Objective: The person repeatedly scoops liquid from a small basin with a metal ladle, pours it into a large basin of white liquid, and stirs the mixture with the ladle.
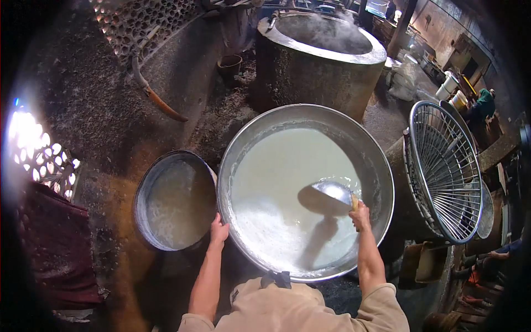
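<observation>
A wide metal basin (307, 112) holds a pale, milky liquid, with a bright patch of light at its lower left. My right hand (360, 216) is closed on the handle of a metal scoop (333, 191), whose bowl is at the liquid's surface on the basin's right side. My left hand (219, 230) is at the basin's lower-left rim, its fingers up against the edge; whether they grip it I cannot tell. Just left of that hand stands a smaller round tub (145, 225) with cloudy, brownish liquid.
Beyond the basin stands a large steaming vat (315, 77). A wire strainer basket (445, 171) rests on a container at the right. A curved tool (157, 100) leans at the left wall. Dark red cloth (55, 246) hangs at the lower left. A person (485, 105) is at the far right.
</observation>
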### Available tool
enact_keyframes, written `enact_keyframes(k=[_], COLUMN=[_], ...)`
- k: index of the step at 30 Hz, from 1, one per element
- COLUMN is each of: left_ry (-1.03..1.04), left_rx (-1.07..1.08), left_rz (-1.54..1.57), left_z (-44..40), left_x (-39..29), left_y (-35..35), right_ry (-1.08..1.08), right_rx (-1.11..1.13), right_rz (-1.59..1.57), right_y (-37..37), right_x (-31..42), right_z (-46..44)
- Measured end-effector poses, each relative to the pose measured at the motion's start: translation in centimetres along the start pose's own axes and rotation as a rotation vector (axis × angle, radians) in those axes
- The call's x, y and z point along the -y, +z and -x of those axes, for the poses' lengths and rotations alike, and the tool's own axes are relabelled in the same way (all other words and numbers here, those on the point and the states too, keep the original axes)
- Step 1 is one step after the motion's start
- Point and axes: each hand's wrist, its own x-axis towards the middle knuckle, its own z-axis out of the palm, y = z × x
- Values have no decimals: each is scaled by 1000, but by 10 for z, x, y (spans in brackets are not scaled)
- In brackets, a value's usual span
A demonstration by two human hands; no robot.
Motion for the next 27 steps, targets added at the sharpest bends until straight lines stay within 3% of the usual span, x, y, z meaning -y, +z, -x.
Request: enact_keyframes(k=[6, 14, 19, 27], left_ry=[56, 5, 120, 203], left_rx=[-9, 146, 71, 4], left_rz=[-26, -3, -182, -326], left_z=[-12, -10, -11, 6], left_x=[14, 4, 4, -32], left_y=[-6, -20, -21, -28], right_ry=[-66, 35, 21, 12], right_rx=[106, 227, 248, 444], right_rz=[-76, -136, -94, -94], right_y=[73, 144, 169, 89], right_x=[-14, 22, 50, 160], right_z=[31, 112, 164, 191])
